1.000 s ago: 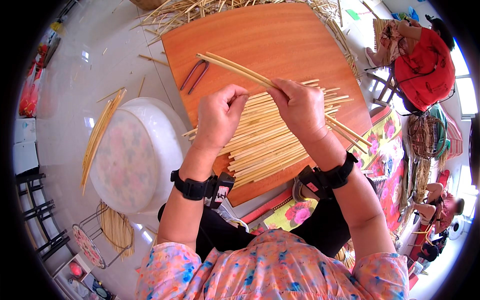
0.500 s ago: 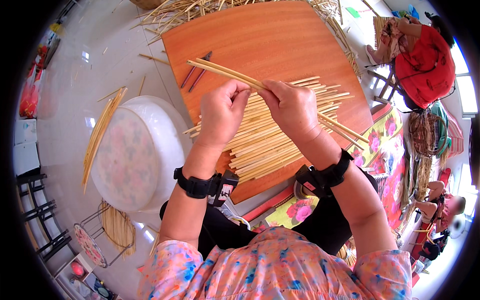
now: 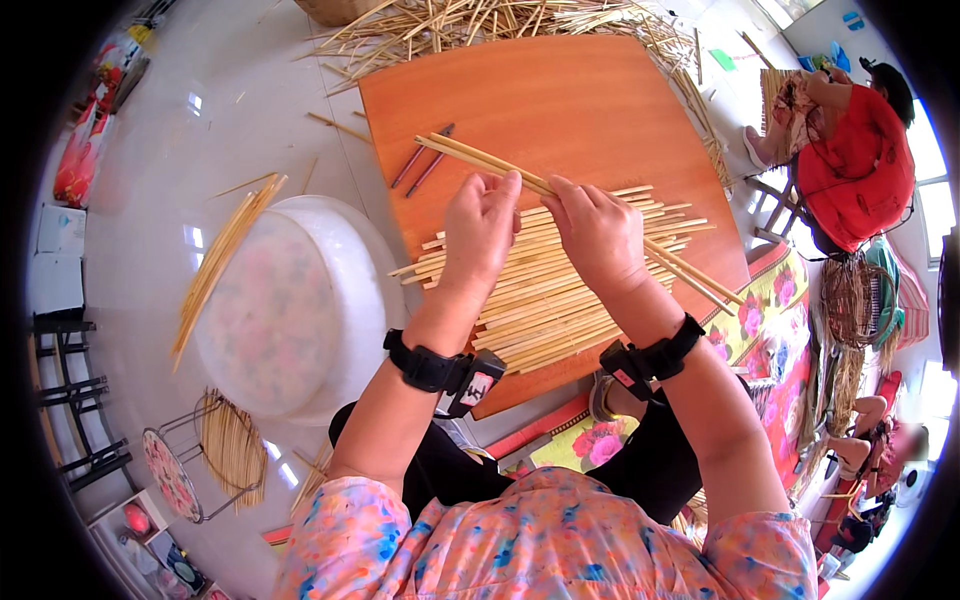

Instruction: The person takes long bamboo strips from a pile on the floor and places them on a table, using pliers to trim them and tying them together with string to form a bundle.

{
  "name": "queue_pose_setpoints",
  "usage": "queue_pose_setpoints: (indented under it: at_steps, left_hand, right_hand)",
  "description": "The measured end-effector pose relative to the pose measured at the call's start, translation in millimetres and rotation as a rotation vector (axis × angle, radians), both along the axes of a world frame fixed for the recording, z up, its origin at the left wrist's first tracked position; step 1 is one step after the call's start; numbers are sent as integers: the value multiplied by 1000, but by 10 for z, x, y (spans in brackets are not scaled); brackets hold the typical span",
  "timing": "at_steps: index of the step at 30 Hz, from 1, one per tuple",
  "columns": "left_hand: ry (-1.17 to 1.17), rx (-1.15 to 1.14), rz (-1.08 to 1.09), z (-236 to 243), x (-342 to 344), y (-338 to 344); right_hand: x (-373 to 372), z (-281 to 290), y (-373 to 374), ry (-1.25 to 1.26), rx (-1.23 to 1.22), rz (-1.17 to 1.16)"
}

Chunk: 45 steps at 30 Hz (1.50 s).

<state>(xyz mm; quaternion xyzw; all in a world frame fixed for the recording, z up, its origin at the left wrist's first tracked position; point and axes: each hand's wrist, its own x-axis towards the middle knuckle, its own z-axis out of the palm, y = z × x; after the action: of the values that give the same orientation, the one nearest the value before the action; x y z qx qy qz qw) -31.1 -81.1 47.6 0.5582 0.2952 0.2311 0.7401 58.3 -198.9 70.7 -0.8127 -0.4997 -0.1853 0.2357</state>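
Tabletop [image 3: 540, 100] and tiles [image 3: 250, 110] appear further right; right grip [image 3: 603, 232] pinches sticks [image 3: 472, 154], left grip [image 3: 481, 222] unclear.

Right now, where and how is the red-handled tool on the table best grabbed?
Probably grip the red-handled tool across both handles, from the person's near-left side. The handles lie side by side with a narrow gap, free ends pointing that way; in view, the pale sticks in the right hand cross over its far end.
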Motion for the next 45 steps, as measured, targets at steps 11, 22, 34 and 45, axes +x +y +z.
queue_pose_setpoints:
  at_steps: [11,22,34,45]
  left_hand:
    - [271,373,224,-280,360,100]
    - [171,232,265,-623,539,38]
    - [-60,-15,254,-504,671,-40]
    - [766,927,-62,-960,357,1368]
  right_hand:
    - [84,-187,199,-101,-49,63]
    - [196,-366,186,-70,-50,91]
    - [227,-540,191,-8,-27,59]
    - [587,-662,46,135,-28,-143]
